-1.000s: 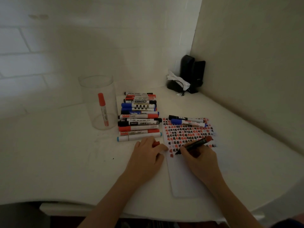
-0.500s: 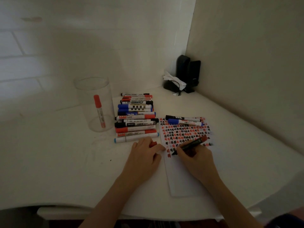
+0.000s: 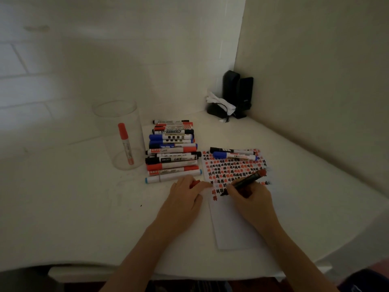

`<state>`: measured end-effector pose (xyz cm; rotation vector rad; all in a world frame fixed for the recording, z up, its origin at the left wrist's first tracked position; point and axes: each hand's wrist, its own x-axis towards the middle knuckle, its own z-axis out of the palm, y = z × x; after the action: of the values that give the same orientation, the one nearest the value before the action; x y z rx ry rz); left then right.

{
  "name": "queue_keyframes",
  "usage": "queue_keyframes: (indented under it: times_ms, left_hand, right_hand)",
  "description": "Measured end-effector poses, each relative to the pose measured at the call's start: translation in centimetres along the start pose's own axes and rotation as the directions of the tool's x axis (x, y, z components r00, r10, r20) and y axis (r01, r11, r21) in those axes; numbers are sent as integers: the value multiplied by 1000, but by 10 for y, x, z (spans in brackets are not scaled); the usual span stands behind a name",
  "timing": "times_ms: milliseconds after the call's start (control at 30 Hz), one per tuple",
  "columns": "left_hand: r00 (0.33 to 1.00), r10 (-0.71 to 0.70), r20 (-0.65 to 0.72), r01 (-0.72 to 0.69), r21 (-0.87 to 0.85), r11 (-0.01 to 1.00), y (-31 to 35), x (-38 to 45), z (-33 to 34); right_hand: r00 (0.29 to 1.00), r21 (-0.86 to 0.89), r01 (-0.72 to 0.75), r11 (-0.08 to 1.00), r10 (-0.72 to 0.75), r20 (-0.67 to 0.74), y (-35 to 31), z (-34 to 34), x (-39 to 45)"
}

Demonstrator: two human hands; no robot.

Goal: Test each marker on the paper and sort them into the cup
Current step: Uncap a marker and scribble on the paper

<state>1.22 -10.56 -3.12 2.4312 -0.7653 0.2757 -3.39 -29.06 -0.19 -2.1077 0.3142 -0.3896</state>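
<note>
Starting far left: clear plastic cup (image 3: 120, 135) upright on the white desk (image 3: 63, 207), one red-capped marker (image 3: 125, 143) leaning inside, so sorting looks barely begun. Just right of the cup, stacked pile of markers (image 3: 172, 151), red, blue, black caps, lying crosswise w/ a light-blue-capped one at the near edge, prob. the untested lot, kept close for a quick reach. Moving on: left hand (image 3: 185, 199) flat on the desk, fingers loosely curled over a small red cap (image 3: 195, 183), fingertips at the paper's left edge, likely steadying the sheet and keeping the cap ready for re-capping. Next, paper (image 3: 235, 226) w/ rows of red and black test marks across its top half, lower half bare. Right hand (image 3: 249, 200) gripping a dark-barrelled marker (image 3: 244, 183) in a writing pinch, tip down on the paper at the end of the marks, red rear end tilted up-right; mid-test by the look of it. Two capped markers, black (image 3: 231, 150) and blue (image 3: 234, 156), lying across the paper's far edge, apart from the pile, reason unclear. Far right corner: black speakers (image 3: 237, 91) w/ crumpled tissue (image 3: 219, 102), well apart, nothing blocking the path back to the cup except the pile itself.
</note>
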Motion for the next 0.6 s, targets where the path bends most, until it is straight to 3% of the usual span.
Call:
queue_keyframes:
  times_ms: [133,200,400,600]
  left_hand:
    - [985,-165,59,175,-349,921,-1,1,-11]
    - [984,-176,40,175,-449,876,-5,0,-17]
    - [991,-103,-80,63,-404,913,-8,-2,-24]
    - [979,-180,-90,126,-428,895,-8,-1,-25]
  right_hand:
    - [999,127,-53,991,52,8,-1,-4,2]
    - [996,184,-89,979,84,37,-4,-7,3]
    - [977,471,-201,859,140,162,-27,-12,9]
    - [972,525,-219,823,133,196,-41,-1,2]
